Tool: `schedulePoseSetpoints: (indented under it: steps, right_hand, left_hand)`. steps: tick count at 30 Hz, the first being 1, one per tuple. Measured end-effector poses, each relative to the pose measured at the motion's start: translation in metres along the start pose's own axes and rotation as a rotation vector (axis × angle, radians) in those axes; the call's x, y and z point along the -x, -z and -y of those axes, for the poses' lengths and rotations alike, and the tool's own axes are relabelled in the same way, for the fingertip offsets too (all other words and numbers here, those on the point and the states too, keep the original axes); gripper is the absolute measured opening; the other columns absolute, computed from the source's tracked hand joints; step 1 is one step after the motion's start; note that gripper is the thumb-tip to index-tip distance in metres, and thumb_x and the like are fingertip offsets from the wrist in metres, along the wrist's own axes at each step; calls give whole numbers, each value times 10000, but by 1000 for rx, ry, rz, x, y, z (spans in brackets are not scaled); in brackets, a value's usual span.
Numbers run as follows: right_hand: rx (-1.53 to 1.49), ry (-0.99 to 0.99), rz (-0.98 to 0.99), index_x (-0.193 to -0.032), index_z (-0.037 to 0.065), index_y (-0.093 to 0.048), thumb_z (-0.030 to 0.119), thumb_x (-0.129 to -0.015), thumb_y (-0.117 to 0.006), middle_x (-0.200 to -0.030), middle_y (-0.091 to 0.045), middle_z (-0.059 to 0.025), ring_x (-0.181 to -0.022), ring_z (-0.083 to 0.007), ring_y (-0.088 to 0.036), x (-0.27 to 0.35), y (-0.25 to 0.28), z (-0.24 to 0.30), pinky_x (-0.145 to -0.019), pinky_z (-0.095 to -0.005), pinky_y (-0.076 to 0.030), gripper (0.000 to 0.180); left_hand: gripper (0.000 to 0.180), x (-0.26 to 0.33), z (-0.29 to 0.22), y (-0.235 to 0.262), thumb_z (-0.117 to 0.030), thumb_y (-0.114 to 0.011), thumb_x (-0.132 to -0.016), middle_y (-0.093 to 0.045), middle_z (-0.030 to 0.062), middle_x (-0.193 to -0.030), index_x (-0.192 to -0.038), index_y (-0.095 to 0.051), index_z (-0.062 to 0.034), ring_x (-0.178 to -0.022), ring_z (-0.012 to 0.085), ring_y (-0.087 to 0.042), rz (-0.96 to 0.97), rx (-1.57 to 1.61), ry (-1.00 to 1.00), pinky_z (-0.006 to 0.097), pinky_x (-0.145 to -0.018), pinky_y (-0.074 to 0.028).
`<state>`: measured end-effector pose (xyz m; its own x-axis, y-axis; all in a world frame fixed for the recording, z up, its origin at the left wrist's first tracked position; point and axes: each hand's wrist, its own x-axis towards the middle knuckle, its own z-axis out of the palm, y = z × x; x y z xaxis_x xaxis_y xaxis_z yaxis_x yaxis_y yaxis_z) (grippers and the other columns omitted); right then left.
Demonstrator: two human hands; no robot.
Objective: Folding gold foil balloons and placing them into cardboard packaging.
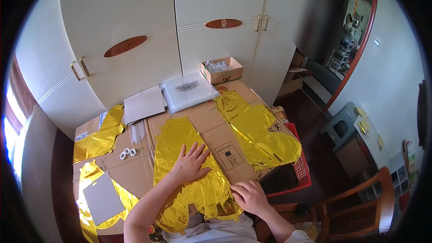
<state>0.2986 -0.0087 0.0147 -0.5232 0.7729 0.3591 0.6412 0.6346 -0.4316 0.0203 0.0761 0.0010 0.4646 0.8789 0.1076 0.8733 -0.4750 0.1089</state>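
Observation:
A flat, uninflated gold foil balloon lies on the cardboard-covered table in front of me, its near end reaching over my lap. My left hand rests flat on its middle with the fingers spread. At the balloon's right edge, near the front, my right hand has its fingers closed on the foil rim. To the right lies a second gold foil balloon, spread flat. On the left are more gold foil pieces, and a grey card lies on the nearest one.
Small white tape rolls and white strips lie left of centre. Grey card sheets, a stack in clear plastic and an open carton line the back. A red basket and wooden chair stand right.

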Motion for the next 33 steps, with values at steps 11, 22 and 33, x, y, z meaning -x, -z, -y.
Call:
schedulePoseSetpoints:
  steps: [11,22,33]
  right_hand:
    - [-560,-495,-38,-1065,17,-598,66,-867,-673,-908,-664,-110,-713,-166,-683,40,-22,15,-636,-281,-540,217]
    - [-647,-505,16,-1064,10,-602,70,-888,-651,-934,-668,-122,-801,-181,-685,37,-26,17,-694,-293,-545,192]
    - [-33,31,-122,-1120,87,-649,79,-841,-619,-1091,-655,-54,-978,-239,-614,-12,-6,1,-823,-376,-493,280]
  left_hand:
    - [740,0,2,-1,-586,-476,-928,-323,147,-1540,-1492,-336,-129,-1433,375,-274,4,-15,-19,620,-1138,-201]
    - [735,-2,2,0,-594,-486,-919,-325,147,-1540,-1498,-338,-165,-1432,383,-272,12,-26,-22,632,-1130,-204]
    - [736,-3,3,0,-593,-490,-915,-317,146,-1544,-1502,-338,-175,-1435,384,-266,24,-11,-25,635,-1132,-192]
